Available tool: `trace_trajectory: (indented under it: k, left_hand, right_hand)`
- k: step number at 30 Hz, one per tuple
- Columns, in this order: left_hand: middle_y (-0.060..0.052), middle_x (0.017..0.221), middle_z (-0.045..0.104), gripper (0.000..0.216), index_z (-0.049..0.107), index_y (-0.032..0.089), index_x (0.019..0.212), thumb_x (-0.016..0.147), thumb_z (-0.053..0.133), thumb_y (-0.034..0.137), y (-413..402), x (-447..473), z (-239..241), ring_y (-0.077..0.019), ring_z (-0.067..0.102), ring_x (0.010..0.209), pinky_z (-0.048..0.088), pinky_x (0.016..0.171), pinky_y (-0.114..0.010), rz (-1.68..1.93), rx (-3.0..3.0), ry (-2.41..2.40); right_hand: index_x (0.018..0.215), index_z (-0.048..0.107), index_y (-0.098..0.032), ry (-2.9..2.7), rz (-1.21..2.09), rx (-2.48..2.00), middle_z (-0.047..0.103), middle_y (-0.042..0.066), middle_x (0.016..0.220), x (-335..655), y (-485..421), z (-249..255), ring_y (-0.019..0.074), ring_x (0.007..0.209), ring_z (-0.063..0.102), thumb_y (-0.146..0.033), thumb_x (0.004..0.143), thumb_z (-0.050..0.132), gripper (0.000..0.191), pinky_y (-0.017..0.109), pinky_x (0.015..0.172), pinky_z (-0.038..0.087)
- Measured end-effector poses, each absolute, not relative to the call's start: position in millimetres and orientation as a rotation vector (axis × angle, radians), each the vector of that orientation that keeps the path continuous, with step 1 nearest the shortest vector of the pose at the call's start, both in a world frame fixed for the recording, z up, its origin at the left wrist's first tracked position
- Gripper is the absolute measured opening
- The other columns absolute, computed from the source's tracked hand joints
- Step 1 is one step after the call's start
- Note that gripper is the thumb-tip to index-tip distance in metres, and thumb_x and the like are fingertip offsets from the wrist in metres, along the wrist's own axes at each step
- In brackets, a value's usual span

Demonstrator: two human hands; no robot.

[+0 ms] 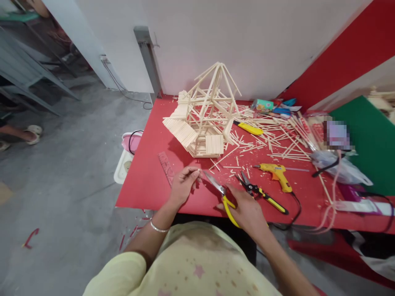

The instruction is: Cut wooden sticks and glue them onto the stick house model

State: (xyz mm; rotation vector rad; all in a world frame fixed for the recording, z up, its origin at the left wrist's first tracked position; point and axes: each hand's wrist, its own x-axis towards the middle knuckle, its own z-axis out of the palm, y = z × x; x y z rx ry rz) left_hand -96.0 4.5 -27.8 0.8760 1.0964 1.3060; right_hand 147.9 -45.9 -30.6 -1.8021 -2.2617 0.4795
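Observation:
My right hand [243,209] grips yellow-handled scissors [216,185] low over the red table [145,185], blades pointing left. My left hand [182,183] is pinched just left of the blade tips, its fingers closed on a small stick piece too small to make out clearly. Behind both hands stands a stick-built house model [203,113] with a peaked frame.
Yellow-handled pliers [262,193] and a yellow glue gun [277,174] lie right of my right hand. Loose sticks [277,139] and a yellow knife [249,128] cover the back right. A ruler [166,166] lies left. Plastic bags [339,164] sit right.

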Motion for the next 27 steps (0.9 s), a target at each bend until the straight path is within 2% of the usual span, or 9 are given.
trace_trajectory:
  k: [3, 5, 8, 14, 27]
  left_hand:
    - [-0.002, 0.072, 0.069, 0.024, 0.070, 0.016, 0.090, 0.085, 0.074, 0.039, 4, -97, -31, -0.0094, 0.059, 0.050, 0.045, 0.042, -0.019, 1.267, 0.959, 1.127]
    - [-0.001, 0.071, 0.068, 0.021, 0.070, 0.016, 0.090, 0.085, 0.074, 0.036, 4, -93, -31, -0.0087, 0.058, 0.052, 0.045, 0.045, -0.019, 1.250, 1.027, 1.116]
    - [-0.001, 0.076, 0.067, 0.015, 0.071, 0.017, 0.090, 0.087, 0.072, 0.032, 5, -85, -30, -0.0081, 0.057, 0.056, 0.046, 0.051, -0.019, 1.276, 1.151, 1.060]
    - [-0.005, 0.091, 0.069, 0.010, 0.073, 0.019, 0.093, 0.091, 0.067, 0.027, 8, -82, -30, -0.0106, 0.058, 0.065, 0.047, 0.058, -0.023, 1.310, 1.320, 0.999]
    - [-0.004, 0.084, 0.069, 0.007, 0.074, 0.019, 0.090, 0.089, 0.067, 0.022, 14, -75, -26, -0.0133, 0.059, 0.068, 0.049, 0.061, -0.025, 1.316, 1.393, 1.019]
  right_hand:
    - [0.143, 0.047, -0.017, -2.116, 0.508, -1.641, 0.066, 0.016, 0.123, 148, -51, -20, 0.0295, 0.110, 0.064, -0.050, 0.087, 0.063, 0.067, 0.042, 0.092, 0.051]
    - [0.143, 0.046, -0.014, -2.110, 0.496, -1.555, 0.065, 0.017, 0.121, 142, -51, -7, 0.0295, 0.110, 0.064, -0.049, 0.090, 0.060, 0.065, 0.042, 0.093, 0.052]
    - [0.142, 0.050, -0.016, -2.183, 0.471, -1.614, 0.067, 0.016, 0.113, 130, -48, 9, 0.0293, 0.100, 0.066, -0.047, 0.093, 0.056, 0.058, 0.041, 0.086, 0.053]
    - [0.142, 0.054, -0.025, -2.284, 0.396, -1.767, 0.067, 0.012, 0.112, 122, -41, 12, 0.0272, 0.092, 0.068, -0.050, 0.094, 0.056, 0.054, 0.035, 0.070, 0.051]
    - [0.140, 0.056, -0.026, -2.268, 0.408, -1.772, 0.070, 0.010, 0.114, 128, -37, 7, 0.0251, 0.096, 0.069, -0.049, 0.094, 0.057, 0.052, 0.031, 0.071, 0.050]
